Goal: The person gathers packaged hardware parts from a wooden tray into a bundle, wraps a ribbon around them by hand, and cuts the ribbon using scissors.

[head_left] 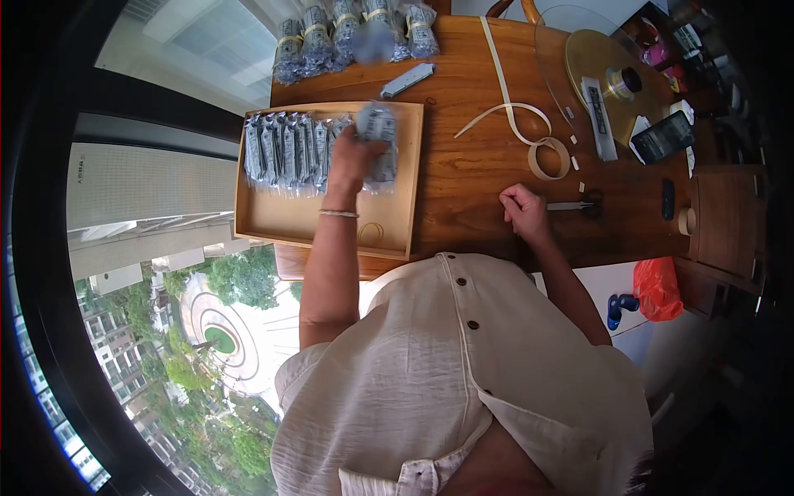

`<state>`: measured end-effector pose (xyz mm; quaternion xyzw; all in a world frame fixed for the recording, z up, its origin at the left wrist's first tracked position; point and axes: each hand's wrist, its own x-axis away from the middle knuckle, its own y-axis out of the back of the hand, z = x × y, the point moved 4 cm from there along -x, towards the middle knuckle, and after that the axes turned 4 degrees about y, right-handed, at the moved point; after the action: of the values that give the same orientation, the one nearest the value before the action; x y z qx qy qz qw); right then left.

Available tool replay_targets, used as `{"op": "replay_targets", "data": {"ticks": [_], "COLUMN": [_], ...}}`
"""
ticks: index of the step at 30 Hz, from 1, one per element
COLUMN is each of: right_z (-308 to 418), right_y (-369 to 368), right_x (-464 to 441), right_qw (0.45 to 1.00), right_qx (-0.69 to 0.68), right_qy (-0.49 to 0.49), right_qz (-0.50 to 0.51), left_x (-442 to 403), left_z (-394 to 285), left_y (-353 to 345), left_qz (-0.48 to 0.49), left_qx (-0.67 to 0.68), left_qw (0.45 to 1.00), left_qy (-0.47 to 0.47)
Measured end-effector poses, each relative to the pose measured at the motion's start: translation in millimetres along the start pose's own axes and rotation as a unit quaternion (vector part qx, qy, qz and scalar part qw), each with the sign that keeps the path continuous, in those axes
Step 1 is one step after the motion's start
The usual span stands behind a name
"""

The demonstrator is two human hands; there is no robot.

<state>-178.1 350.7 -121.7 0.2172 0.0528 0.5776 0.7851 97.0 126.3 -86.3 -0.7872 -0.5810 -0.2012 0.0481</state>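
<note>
Grey packets (288,150) bear dark print; the tray (310,228) is tan, the table (463,178) streaked brown.

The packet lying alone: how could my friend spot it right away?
On the brown wooden table, find the shallow wooden tray. Just beyond its far edge, a slim grey packet lies slanted. Unlike the banded bundles behind it and the packets lined up in the tray, it lies by itself.
</note>
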Motion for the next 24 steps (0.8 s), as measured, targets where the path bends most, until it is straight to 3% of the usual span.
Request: {"op": "replay_targets", "data": {"ticks": [3,4,7,10,15,18,20,24], "right_z": [3.3,5.2,30.0,101.9,153.5,139.7,123.3,102.8], "right_y": [0.3,1.2,1.2,1.0,-4.0,-4.0,-3.0,-4.7], "right_x": [2.1,2.0,10.6,23.6,17.9,15.0,14.3,21.3], "right_qw": [1.000,0.999,0.985,0.966,0.848,0.801,0.816,0.810], "right_qx": [0.009,0.015,0.093,0.123,0.277,0.325,0.304,0.298], "right_qy": [-0.017,-0.024,0.142,0.229,0.450,0.502,0.491,0.504], "right_qz": [0.016,0.023,0.007,-0.002,-0.033,-0.034,0.023,0.037], "left_x": [19.3,26.6,52.4,76.8,107.4,106.8,115.7,125.1], "left_z": [-22.3,-27.7,-32.2,-24.4,-27.1,-20.5,-20.3,5.7], "left_y": [19.4,23.9,8.5,-26.4,-79.9,-93.4,-112.4,-121.9], "left_qz": [0.052,0.072,0.160,0.199,0.298,0.314,0.333,0.327], "left_qx": [0.263,0.287,0.351,0.334,0.290,0.237,0.236,0.200], "left_qw": [0.961,0.950,0.913,0.902,0.878,0.889,0.882,0.880], "left_qy": [0.071,0.099,0.134,0.189,0.235,0.236,0.235,0.279]}}
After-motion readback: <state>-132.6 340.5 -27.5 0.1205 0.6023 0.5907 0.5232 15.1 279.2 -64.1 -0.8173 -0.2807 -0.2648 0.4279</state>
